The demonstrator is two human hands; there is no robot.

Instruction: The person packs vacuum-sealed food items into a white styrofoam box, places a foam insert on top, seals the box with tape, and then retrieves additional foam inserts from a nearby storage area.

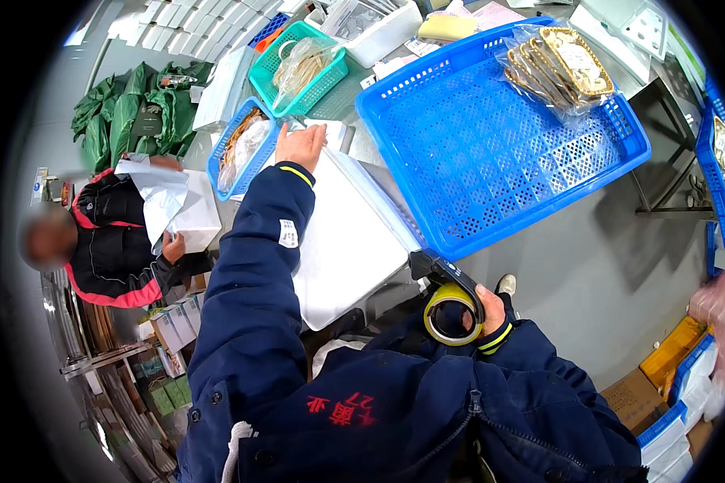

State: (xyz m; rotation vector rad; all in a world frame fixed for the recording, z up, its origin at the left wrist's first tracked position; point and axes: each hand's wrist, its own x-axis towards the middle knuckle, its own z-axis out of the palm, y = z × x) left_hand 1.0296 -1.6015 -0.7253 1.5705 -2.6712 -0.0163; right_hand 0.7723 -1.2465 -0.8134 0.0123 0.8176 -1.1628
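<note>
My right hand [493, 311] grips a handheld tape dispenser [456, 278] loaded with a roll of yellow tape [441, 335]. Its black head sits close to the near right corner of a white foam box [350, 241]. At the far end of that box lies my left hand [302, 147], with its fingertips around the far edge. What those fingertips may hold is hidden. Just left of this hand stands a small blue basket [261, 154] with brown dried goods and a clear plastic bag in it.
A large blue crate [393, 115] holds several bagged trays of dried goods [556, 69]. A green basket [338, 72] contains a plastic bag. At left, another person [115, 235] handles a pale bag [157, 190] beside a white box [202, 211]. Cartons [634, 398] sit at lower right.
</note>
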